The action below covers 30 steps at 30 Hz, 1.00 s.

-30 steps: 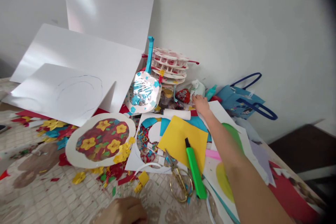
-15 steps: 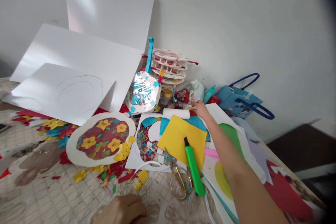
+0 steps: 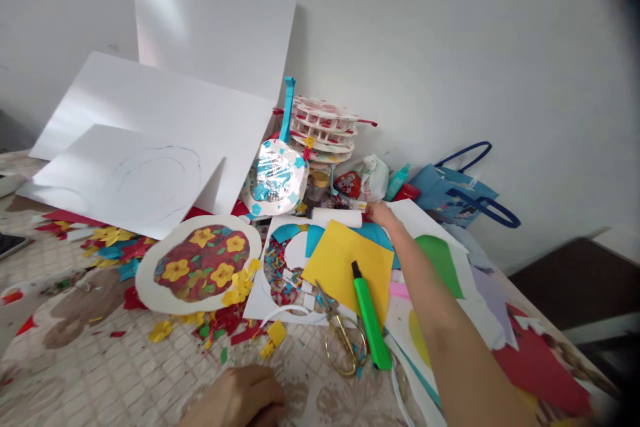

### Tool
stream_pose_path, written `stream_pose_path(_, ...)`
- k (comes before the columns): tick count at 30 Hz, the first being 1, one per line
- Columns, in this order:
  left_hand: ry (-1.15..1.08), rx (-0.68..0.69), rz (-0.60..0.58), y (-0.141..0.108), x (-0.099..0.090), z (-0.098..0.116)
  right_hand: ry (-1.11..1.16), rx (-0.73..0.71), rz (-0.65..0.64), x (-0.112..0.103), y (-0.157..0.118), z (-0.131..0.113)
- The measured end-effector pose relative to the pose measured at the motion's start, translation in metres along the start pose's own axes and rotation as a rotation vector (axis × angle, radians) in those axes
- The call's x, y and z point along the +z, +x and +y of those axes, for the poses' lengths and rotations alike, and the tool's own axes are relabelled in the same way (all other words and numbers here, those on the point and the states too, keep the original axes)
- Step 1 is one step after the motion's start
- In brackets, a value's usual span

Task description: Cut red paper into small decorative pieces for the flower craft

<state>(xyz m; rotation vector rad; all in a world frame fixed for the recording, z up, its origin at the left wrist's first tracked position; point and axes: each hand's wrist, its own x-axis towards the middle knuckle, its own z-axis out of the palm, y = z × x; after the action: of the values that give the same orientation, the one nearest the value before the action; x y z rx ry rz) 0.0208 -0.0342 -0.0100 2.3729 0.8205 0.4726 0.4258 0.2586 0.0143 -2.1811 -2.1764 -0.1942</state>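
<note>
My right hand (image 3: 381, 215) reaches to the back of the table, just past the right end of a white paper roll (image 3: 337, 217). Its fingers point down among small items; the fingertips are too small and covered to tell whether they hold anything. Near the front edge my left hand (image 3: 245, 395) rests on the tablecloth with fingers curled in, and nothing shows in it. Beyond it lie gold-handled scissors (image 3: 345, 345) and a green utility knife (image 3: 371, 320). The knife's tip overlaps a yellow paper square (image 3: 345, 257). Left of these is an oval paper piece with yellow flowers (image 3: 145, 280).
Folded white boards (image 3: 210, 20) lean against the wall. A tiered paper lantern (image 3: 325, 123) and a round blue-flowered piece (image 3: 275, 203) stand at the back, beside a teal glue bottle (image 3: 399, 180). A blue bag (image 3: 445, 197) sits back right. Paper scraps (image 3: 113, 237) litter the left.
My right hand has dipped slightly lower, its fingers now further down among the items beside the roll. My left hand stays curled on the table. The view has shifted a little.
</note>
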Motion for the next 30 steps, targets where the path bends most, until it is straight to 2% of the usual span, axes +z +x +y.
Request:
stream_pose_path(3,0.000,0.056,-0.019,0.000,0.006,-0.010,0.004,-0.008,0.036,-0.005,-0.002,-0.003)
stream_pose_path(6,0.009,0.102,-0.007,-0.001,0.013,-0.019,0.035,-0.003,0.129,-0.013,-0.008,-0.006)
stream_pose_path(12,0.005,0.049,-0.049,-0.002,0.009,-0.013,0.135,0.087,0.448,-0.042,-0.020,-0.005)
stream_pose_path(19,-0.023,0.004,-0.037,-0.003,0.003,-0.006,0.272,0.145,0.768,-0.090,-0.036,-0.002)
stream_pose_path(25,-0.102,0.021,0.063,-0.004,-0.008,0.000,0.349,0.268,0.929,-0.124,-0.071,-0.004)
stream_pose_path(30,-0.219,-0.080,0.190,-0.002,-0.018,-0.004,0.476,0.309,1.008,-0.129,-0.117,-0.009)
